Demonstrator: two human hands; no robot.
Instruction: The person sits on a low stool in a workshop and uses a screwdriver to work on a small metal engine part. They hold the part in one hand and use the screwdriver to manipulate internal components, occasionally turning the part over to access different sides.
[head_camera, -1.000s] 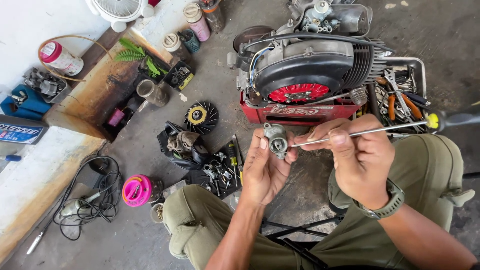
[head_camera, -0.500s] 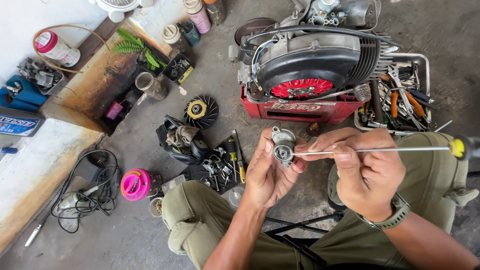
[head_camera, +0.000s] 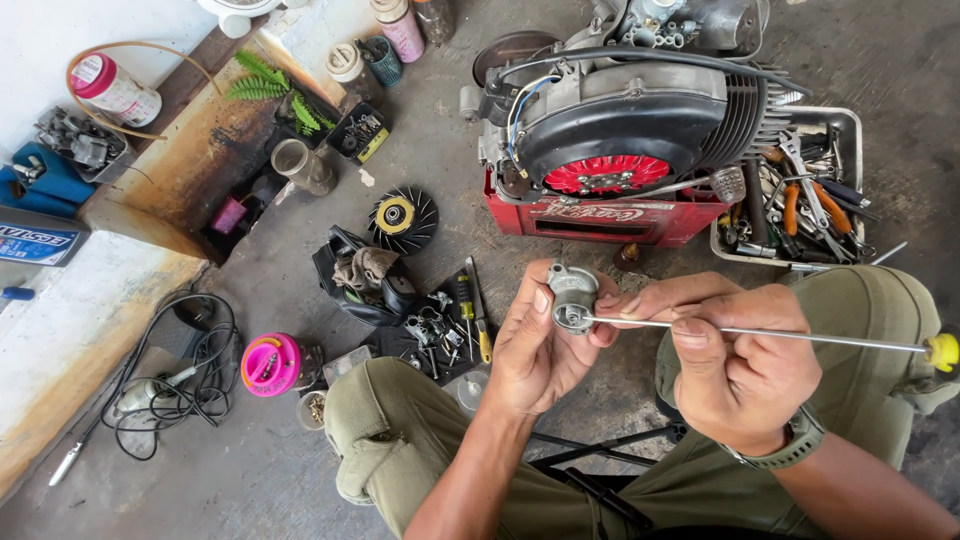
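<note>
small metal part (head_camera: 573, 293): grey cast piece with a round opening, held up over the person's lap, roughly mid-floor and a bit toward the near edge of the concrete floor (head_camera: 400, 150)
left hand (head_camera: 535, 350): wrapped around the metal part, thumb and fingers closed on it, so it's gripping, not loose
screwdriver (head_camera: 760, 333): long thin steel shaft, tip right at the round opening of the part; yellow handle end pokes out past the right knee
right hand (head_camera: 745, 365): pinched tight around the shaft partway along, fingers curled; a green watch (head_camera: 790, 450) sits on that wrist
legs: olive trousers (head_camera: 400, 440), person is sitting low with knees apart, hands between them
engine (head_camera: 630, 110): just beyond the hands, black shroud with a red fan showing, propped on a red crate (head_camera: 600, 218)
tool tray (head_camera: 850, 130): metal tray toward the floor's right edge, right beside the engine, crammed with pliers and spanners
loose bits: black pile of rags and small parts (head_camera: 365, 275) left of the hands, with a couple of yellow-handled screwdrivers (head_camera: 470, 310) lying next to it
finned disc (head_camera: 402, 220): black with a yellow centre, flat on the floor near that pile
pink round tub (head_camera: 270, 365): near the left knee, next to a tangle of black cable (head_camera: 200, 375)
far left corner: white jar with pink lid (head_camera: 112, 90), green fern-like sprigs (head_camera: 265, 85), a few bottles and tins up along the far edge
</note>
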